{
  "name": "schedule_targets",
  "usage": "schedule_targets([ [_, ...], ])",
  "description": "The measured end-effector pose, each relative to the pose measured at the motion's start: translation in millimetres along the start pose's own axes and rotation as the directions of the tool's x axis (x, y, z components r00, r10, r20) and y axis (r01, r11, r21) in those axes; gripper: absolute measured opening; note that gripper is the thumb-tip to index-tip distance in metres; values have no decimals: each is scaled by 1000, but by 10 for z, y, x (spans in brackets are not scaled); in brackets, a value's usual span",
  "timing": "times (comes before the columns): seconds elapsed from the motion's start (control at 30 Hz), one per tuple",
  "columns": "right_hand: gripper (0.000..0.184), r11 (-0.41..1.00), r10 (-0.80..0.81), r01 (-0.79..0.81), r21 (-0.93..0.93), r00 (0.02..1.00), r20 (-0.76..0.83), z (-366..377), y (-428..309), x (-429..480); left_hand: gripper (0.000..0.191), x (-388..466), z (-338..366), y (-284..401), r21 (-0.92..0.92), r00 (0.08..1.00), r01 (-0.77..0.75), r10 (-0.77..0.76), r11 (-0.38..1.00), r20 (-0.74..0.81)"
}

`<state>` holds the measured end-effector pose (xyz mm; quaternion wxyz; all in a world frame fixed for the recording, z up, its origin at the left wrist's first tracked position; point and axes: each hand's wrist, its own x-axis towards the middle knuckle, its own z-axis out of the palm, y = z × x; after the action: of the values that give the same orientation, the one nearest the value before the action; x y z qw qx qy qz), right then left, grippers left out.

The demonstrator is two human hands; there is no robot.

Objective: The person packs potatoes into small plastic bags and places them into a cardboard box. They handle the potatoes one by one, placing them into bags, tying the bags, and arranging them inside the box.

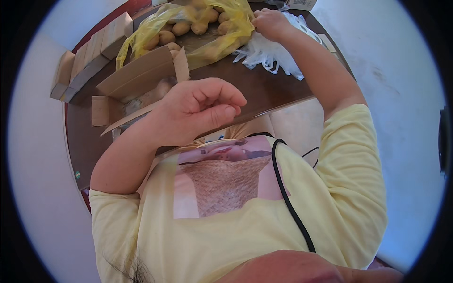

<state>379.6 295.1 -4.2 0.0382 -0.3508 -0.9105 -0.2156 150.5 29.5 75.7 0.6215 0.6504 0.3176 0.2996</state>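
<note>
My left hand [205,106] hovers over the near edge of the table, in front of the open cardboard box [141,76]. Its fingers curl in toward the thumb and nothing shows between them. At the far right of the table, my right hand [271,24] has its fingertips at the edge of a translucent yellow plastic bag [240,21]; whether they pinch it is hard to see. Several potatoes [181,28] lie in the spread mouth of that bag. White plastic carrier bags [270,53] lie in a heap beneath my right wrist. Clear plastic partly shows inside the box.
Several closed cardboard boxes [93,49] stand in a row along the left edge of the dark brown table [219,81]. Another box [302,4] sits at the far right edge. A black cable [283,177] hangs down over my shirt.
</note>
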Motion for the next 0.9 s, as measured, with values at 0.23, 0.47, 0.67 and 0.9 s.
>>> schedule_targets([
  [0.23,13,952,-27,128,279,941,-339,179,292,53,17,-49,-5,-141,3,998,20,-20,1000,-54],
  [0.47,14,177,554,-148,973,832,26,-138,115,24,20,-40,-35,-340,-69,992,77,-83,995,-95],
  [0.67,23,-582,360,108,806,923,137,-463,55,-194,22,-16,-13,-460,-69,992,59,-66,996,-104],
  [0.9,36,-791,402,432,434,901,-164,-603,-351,-541,31,28,81,-547,-91,961,-43,16,995,-277],
])
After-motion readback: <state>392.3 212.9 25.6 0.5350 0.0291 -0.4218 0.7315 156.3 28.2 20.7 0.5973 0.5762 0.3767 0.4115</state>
